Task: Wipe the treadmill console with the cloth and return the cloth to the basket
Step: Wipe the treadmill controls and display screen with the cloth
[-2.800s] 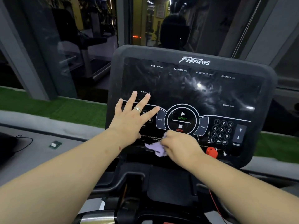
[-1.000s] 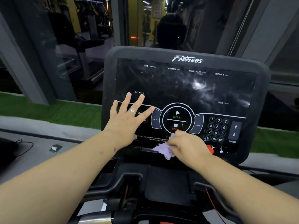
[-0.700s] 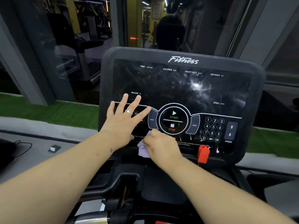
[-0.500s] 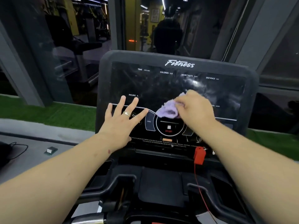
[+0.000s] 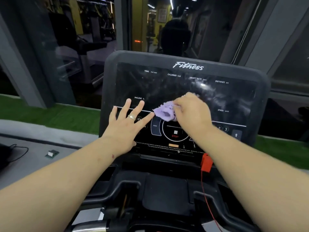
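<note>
Two bare forearms reach forward to the treadmill console (image 5: 184,91). The left hand (image 5: 124,129) lies flat on the left part of the panel, fingers straight and spread, a ring (image 5: 131,117) on one finger, nothing in its grasp. The right hand (image 5: 192,114) is curled, back toward the camera, bunching one lilac cloth (image 5: 164,112) against the dark panel just above the round start/stop dial (image 5: 175,133); the cloth's loose edge nearly meets the left forefinger's tip, though whether they touch is hard to tell. One red safety clip (image 5: 206,162) hangs at the console's lower edge with one thin red cord (image 5: 207,201) trailing down from it. One recessed tray (image 5: 165,195) sits below the console; its dark interior shows no contents I can make out. One small green-and-white object (image 5: 52,154) lies on the grey ledge to the left.
</note>
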The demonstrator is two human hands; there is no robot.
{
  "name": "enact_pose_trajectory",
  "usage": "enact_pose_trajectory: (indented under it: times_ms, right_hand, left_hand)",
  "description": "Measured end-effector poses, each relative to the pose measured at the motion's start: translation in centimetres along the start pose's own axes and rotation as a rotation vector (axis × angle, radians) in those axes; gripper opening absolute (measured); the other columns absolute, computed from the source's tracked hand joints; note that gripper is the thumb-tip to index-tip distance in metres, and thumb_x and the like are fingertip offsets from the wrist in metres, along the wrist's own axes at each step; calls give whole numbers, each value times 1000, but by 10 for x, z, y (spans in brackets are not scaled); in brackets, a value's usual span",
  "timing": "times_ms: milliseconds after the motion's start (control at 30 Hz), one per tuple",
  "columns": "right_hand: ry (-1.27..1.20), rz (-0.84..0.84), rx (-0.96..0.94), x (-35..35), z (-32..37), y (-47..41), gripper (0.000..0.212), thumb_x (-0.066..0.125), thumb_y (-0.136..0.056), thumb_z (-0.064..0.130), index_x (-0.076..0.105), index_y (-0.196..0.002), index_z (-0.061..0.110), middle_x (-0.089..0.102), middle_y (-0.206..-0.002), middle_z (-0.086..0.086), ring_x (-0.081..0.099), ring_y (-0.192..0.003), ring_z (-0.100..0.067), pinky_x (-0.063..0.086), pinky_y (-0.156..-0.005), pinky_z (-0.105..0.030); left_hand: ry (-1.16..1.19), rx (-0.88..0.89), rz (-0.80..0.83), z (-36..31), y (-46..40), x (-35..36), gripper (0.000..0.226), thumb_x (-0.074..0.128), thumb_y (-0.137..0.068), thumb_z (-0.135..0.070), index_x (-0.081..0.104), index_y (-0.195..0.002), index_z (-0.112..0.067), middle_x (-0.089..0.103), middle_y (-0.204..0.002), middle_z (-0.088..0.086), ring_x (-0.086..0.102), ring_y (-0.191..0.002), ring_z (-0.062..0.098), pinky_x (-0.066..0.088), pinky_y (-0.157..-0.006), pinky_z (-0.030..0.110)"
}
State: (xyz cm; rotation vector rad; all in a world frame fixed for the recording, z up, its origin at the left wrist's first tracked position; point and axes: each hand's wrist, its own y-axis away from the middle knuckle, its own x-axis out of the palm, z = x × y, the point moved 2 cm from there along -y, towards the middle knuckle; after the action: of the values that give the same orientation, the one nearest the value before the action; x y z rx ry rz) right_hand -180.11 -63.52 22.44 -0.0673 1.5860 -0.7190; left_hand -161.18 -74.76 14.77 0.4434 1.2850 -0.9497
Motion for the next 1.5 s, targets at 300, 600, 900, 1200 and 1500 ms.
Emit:
enact_pose_trajectory:
  times_ms: [300,600,900,1200,1500]
  right_hand:
    - [100,206,-196,7,19,23,16,53,-92,23,68,-95,19,55,-96,-1,59,-83,-28,45,-64,-31]
    - [-45,281,-218,48,19,118,11,58,-91,27,66,-86,22,56,-94,0,66,-80,-31,50,-59,-37]
    - [27,70,28,12,-18,45,13,55,-89,21,61,-78,18,51,-84,-1,63,-75,-31,49,-62,-34]
    - [51,84,18,-5,-36,30,15,55,-91,24,70,-90,21,52,-88,-1,62,-79,-29,49,-65,-34]
    - [4,310,-200,44,-10,111,11,58,-90,24,68,-89,22,57,-94,0,66,-82,-30,50,-62,-34]
  left_hand:
    - [16,3,-6,0,2,-1,131,81,-81,-46,-29,-152,-48,-42,-160,1,-30,-150,41,0,-121,66]
    - [61,-12,-17,-5,2,3,127,75,-81,-26,-26,-154,-45,-42,-160,3,-31,-149,43,2,-120,69]
    - [57,71,-38,-38,-23,-19,127,79,-80,-46,-24,-153,-49,-44,-159,0,-33,-149,41,2,-116,75]
    - [66,61,-26,-38,-25,-15,129,79,-81,-48,-31,-149,-52,-48,-156,-2,-36,-147,40,0,-116,75]
    - [61,60,-32,-39,-22,-16,128,80,-81,-46,-28,-151,-52,-42,-161,-1,-33,-149,41,1,-116,75]
